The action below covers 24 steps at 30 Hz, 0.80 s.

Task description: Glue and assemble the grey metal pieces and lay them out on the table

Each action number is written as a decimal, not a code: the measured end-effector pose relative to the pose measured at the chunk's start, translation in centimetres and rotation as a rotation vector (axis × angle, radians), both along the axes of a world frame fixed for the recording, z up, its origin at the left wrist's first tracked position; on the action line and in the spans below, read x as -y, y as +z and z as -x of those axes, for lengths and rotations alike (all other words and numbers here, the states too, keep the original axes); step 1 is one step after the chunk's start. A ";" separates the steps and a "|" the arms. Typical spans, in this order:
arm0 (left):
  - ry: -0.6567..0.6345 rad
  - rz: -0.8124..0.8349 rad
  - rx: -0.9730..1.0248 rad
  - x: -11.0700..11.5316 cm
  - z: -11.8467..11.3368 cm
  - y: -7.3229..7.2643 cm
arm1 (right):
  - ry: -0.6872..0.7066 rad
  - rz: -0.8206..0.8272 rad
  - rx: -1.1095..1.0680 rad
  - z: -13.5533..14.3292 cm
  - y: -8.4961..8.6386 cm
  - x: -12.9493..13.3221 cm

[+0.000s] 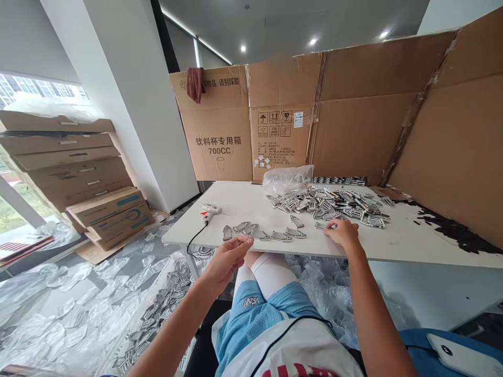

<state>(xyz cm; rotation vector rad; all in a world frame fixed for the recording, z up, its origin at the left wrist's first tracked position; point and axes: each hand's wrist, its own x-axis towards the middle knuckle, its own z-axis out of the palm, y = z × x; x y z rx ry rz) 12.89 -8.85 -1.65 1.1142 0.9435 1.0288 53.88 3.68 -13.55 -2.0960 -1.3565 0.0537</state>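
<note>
My right hand (342, 232) is at the table's front, its fingers pinched on a small metal piece (320, 226). My left hand (231, 256) hangs at the front edge, thumb and fingertips pressed together; whether anything small is between them is hidden. Just beyond it lies a loose row of metal pieces (281, 236). A large pile of similar pieces (338, 201) spreads behind my right hand. To the left, a white glue gun (210, 212) with a black cord rests on the white table (236, 196).
Cardboard panels (281, 131) stand behind the table. A clear plastic bag (288, 179) touches the pile. Black scraps (456, 230) lie at the right. Stacked boxes (118, 220) stand at the left; plastic bags and more metal pieces (165, 303) cover the floor.
</note>
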 end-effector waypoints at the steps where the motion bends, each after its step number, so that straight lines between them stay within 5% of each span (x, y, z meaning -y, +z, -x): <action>1: 0.002 0.006 -0.001 0.0 0.0 0.1 | 0.013 -0.001 -0.007 0.1 0.1 0.0; 8: 0.026 -0.008 -0.034 0.1 0.0 0.3 | 0.136 -0.093 -0.037 1.3 2.7 1.4; 18: 0.040 -0.066 -0.098 1.4 -0.3 1.3 | 0.744 -0.611 -0.032 11.8 12.8 9.2; 24: 0.086 -0.091 -0.085 2.1 -0.4 2.4 | 0.996 -0.626 -0.099 16.8 13.9 12.0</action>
